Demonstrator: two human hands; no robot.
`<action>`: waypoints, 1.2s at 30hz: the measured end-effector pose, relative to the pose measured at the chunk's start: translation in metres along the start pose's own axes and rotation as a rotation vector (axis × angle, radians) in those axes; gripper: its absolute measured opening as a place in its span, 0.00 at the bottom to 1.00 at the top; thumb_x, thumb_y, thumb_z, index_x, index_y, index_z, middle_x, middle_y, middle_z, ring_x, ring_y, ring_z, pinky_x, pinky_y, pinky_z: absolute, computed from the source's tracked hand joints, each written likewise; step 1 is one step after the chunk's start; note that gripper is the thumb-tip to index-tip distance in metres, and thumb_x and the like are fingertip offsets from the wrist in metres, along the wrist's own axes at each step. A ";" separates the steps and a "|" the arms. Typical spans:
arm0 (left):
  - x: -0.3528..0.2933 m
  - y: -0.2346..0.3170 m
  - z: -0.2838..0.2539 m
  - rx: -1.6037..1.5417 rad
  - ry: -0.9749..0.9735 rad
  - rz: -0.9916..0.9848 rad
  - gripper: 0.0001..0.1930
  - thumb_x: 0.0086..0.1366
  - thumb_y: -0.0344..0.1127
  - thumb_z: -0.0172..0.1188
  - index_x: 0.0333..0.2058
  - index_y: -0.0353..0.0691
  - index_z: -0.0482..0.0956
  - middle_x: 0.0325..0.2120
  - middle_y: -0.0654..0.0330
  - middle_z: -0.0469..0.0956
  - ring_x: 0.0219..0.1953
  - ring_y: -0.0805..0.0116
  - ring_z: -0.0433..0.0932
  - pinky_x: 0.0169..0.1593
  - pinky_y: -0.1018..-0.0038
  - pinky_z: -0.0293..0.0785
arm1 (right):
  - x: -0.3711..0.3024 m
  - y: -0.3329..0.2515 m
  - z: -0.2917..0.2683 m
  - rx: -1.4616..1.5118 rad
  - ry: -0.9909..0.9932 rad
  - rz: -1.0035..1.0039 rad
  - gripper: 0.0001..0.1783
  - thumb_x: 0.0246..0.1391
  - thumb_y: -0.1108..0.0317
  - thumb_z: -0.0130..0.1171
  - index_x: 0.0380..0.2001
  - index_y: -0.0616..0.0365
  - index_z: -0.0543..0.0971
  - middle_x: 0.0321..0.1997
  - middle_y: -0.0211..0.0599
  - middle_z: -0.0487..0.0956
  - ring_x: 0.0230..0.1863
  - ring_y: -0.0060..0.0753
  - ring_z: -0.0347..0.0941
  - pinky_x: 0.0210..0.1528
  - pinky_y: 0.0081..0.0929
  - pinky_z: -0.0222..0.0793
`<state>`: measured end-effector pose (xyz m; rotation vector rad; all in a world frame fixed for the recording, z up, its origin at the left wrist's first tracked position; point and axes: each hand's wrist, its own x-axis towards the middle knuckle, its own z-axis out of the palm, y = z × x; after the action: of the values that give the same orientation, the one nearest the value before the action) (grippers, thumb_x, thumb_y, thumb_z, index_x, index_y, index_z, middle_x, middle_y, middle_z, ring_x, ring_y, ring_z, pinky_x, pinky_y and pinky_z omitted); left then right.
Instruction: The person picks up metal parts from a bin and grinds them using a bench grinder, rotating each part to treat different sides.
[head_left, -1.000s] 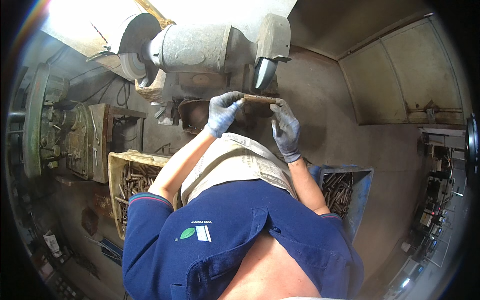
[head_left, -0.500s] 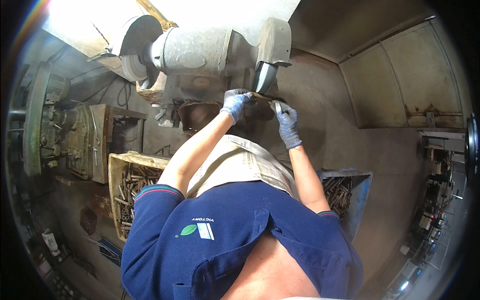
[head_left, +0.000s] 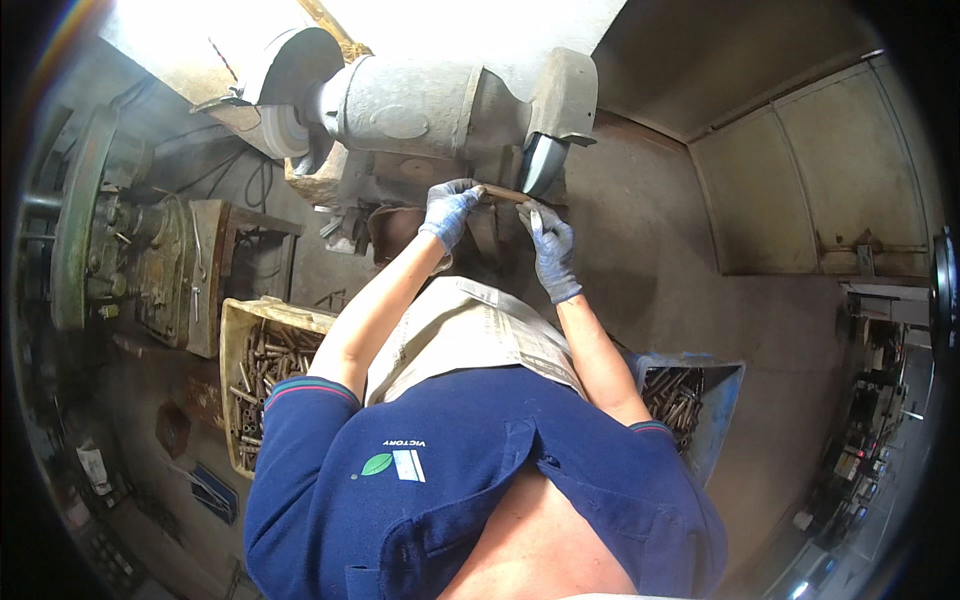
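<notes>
A thin brown metal rod [head_left: 505, 193] spans the gap between my gloved hands, just below the right-hand wheel [head_left: 543, 163] of a bench grinder [head_left: 410, 105]. My left hand [head_left: 452, 212], in a blue-grey glove, is closed around the rod's left end. At the other end, my right hand [head_left: 550, 248] pinches the rod between thumb and fingers. The rod's right part lies close under the wheel's lower edge; whether they touch I cannot tell. A metal guard [head_left: 568, 95] covers the top of that wheel.
To my left stands a yellowish bin [head_left: 235, 390] of short metal rods, to my right a blue bin [head_left: 725, 410] with similar pieces. A second grinding wheel [head_left: 283, 132] is at the grinder's left end. A green machine [head_left: 165, 260] stands far left, metal panels [head_left: 850, 180] far right.
Both hands have shifted slightly left with the rod relative to the grinder, and more of the rod shows between them. The whole view has tilted a little.
</notes>
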<state>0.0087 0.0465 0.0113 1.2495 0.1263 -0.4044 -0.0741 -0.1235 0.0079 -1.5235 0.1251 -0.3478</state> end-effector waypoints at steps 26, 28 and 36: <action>-0.030 -0.011 -0.076 0.359 -0.582 -0.067 0.05 0.61 0.28 0.57 0.28 0.34 0.78 0.22 0.67 0.76 0.25 0.81 0.70 0.33 0.83 0.67 | -0.163 -0.126 -0.075 -0.902 0.533 0.020 0.28 0.41 0.60 0.67 0.44 0.64 0.74 0.52 0.49 0.71 0.49 0.44 0.71 0.52 0.33 0.68; -0.029 -0.055 -0.107 0.427 -0.572 -0.266 0.05 0.59 0.29 0.59 0.25 0.36 0.79 0.23 0.65 0.78 0.26 0.79 0.73 0.33 0.81 0.69 | -0.227 -0.089 -0.116 -1.263 0.801 -0.055 0.27 0.41 0.61 0.66 0.44 0.63 0.74 0.48 0.48 0.73 0.47 0.45 0.71 0.51 0.32 0.67; -0.049 -0.064 -0.103 0.652 -0.536 -0.158 0.05 0.57 0.29 0.58 0.29 0.34 0.80 0.24 0.65 0.79 0.28 0.78 0.73 0.33 0.79 0.70 | -0.199 -0.047 -0.145 -1.069 0.640 0.053 0.18 0.40 0.65 0.68 0.33 0.65 0.78 0.40 0.44 0.78 0.44 0.40 0.74 0.49 0.28 0.69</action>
<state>-0.0473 0.1378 -0.0635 1.7250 -0.3973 -0.9541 -0.3116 -0.2026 0.0204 -2.3894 0.9786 -0.7945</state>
